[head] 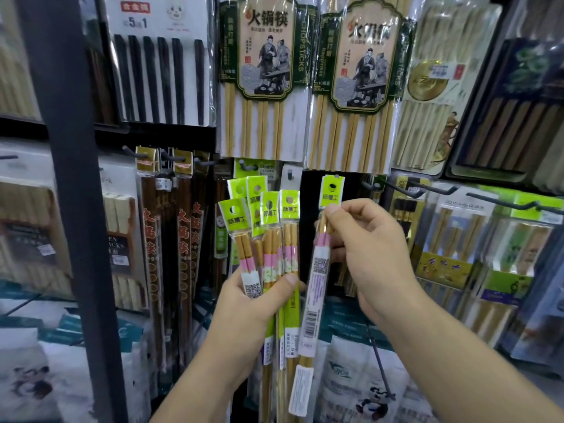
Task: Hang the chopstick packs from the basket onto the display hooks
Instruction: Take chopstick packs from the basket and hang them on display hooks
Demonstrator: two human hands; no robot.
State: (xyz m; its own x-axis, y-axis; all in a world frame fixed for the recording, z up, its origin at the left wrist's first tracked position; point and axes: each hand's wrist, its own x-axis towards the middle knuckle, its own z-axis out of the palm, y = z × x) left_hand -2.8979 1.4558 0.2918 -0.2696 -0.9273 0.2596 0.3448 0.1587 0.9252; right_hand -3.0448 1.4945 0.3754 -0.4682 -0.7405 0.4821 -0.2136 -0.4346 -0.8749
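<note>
My left hand [253, 303] grips a fanned bunch of several chopstick packs [268, 230] with lime-green header cards and pink-banded sticks, held upright in front of the display. My right hand [366, 248] pinches one single pack [317, 279] of the same kind near its top, just right of the bunch. That pack's green header [332, 190] with its hang hole is raised to about the height of the display hooks. A hook [290, 174] with a white tag sticks out just up and left of that header. The basket is out of view.
Large hot-pot chopstick packs [262, 74] hang above. Dark red packs [183, 227] hang on hooks at the left, and a dark upright post [76, 209] stands further left. Long black hooks [427, 189] jut out at the right over boxed sets. Panda-printed bags [366, 389] lie below.
</note>
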